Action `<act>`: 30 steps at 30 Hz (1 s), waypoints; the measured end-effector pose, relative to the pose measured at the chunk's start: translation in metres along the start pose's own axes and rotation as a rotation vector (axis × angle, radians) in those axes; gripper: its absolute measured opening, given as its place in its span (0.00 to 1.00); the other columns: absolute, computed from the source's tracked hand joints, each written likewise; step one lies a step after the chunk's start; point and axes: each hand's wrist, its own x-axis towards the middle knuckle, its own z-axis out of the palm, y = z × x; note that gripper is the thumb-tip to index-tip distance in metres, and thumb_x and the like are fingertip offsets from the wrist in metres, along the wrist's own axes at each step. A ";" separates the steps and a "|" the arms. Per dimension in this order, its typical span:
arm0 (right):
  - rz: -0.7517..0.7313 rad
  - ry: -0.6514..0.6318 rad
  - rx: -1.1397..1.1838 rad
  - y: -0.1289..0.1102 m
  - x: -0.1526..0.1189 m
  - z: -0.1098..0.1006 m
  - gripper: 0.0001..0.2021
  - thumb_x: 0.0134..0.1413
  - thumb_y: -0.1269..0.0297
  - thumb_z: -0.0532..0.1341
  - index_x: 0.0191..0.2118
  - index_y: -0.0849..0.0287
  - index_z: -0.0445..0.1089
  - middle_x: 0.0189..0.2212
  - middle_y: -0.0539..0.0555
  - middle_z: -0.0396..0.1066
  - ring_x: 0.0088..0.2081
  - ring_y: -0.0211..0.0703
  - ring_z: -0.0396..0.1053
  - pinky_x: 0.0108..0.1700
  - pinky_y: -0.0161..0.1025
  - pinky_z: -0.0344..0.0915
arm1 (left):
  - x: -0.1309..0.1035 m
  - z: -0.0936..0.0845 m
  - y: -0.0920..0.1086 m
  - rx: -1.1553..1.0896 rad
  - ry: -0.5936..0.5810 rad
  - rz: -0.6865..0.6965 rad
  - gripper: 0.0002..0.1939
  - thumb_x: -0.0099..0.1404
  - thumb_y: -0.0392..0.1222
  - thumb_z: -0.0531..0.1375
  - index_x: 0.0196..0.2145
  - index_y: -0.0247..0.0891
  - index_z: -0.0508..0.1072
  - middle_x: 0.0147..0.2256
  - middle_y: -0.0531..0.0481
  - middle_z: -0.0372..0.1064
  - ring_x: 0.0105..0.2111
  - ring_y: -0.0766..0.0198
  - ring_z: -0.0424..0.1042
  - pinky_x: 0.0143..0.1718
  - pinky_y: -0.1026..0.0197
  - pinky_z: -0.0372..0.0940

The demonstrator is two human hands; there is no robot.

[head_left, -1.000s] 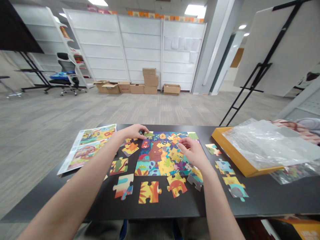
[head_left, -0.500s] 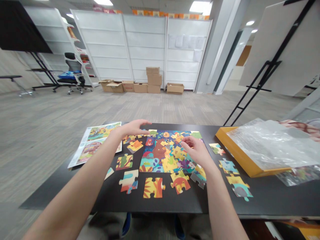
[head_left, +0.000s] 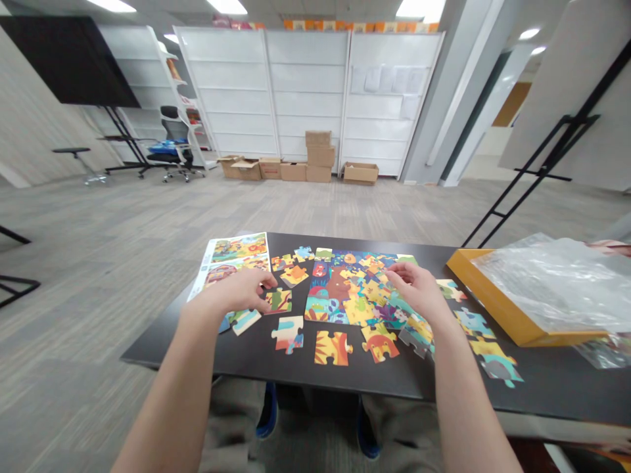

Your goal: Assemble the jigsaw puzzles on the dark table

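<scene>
My left hand (head_left: pixel 239 290) is over the left part of the table, thumb and fingers apart. Its fingertips are beside a green-and-red jigsaw piece (head_left: pixel 280 301); I cannot tell whether they touch. A green-and-blue piece (head_left: pixel 245 320) lies just below that hand. My right hand (head_left: pixel 413 284) hovers at the right side of the dark blue jigsaw picture (head_left: pixel 320 305), fingers loosely bent with a gap at the thumb. Loose yellow pieces (head_left: pixel 359 309) lie on the picture. Along the near side are a tiger-striped piece (head_left: pixel 331 348) and an orange-faced piece (head_left: pixel 380 343).
A printed picture sheet (head_left: pixel 236 248) lies at the table's left. An orange-yellow box (head_left: pixel 513 320) holding clear plastic wrap (head_left: pixel 552 282) stands at the right. More pieces, including a grey-and-teal one (head_left: pixel 499 364), lie beside it. The table's near edge runs above my knees.
My left hand has drawn back from the picture's top left corner toward the green-and-red piece. A pale blue piece now shows near that corner. The camera view has shifted left.
</scene>
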 end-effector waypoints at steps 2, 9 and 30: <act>-0.010 0.006 -0.026 0.003 0.001 -0.001 0.12 0.55 0.53 0.62 0.36 0.57 0.73 0.31 0.56 0.78 0.32 0.47 0.75 0.35 0.43 0.69 | -0.001 0.007 -0.002 0.008 -0.027 -0.017 0.26 0.44 0.44 0.69 0.44 0.43 0.79 0.45 0.47 0.79 0.42 0.51 0.77 0.41 0.60 0.69; -0.025 0.019 -0.041 -0.006 0.000 0.002 0.12 0.53 0.53 0.62 0.33 0.57 0.74 0.28 0.55 0.78 0.30 0.47 0.74 0.33 0.42 0.70 | 0.007 0.015 -0.001 0.052 0.000 -0.013 0.27 0.42 0.41 0.69 0.44 0.43 0.77 0.40 0.49 0.78 0.40 0.53 0.77 0.37 0.61 0.68; -0.130 -0.168 0.078 -0.035 -0.010 0.022 0.12 0.59 0.54 0.61 0.36 0.57 0.72 0.32 0.53 0.75 0.33 0.43 0.72 0.35 0.40 0.68 | 0.022 0.035 0.059 -1.053 0.103 0.253 0.23 0.57 0.52 0.68 0.46 0.39 0.70 0.35 0.53 0.70 0.35 0.63 0.76 0.42 0.54 0.75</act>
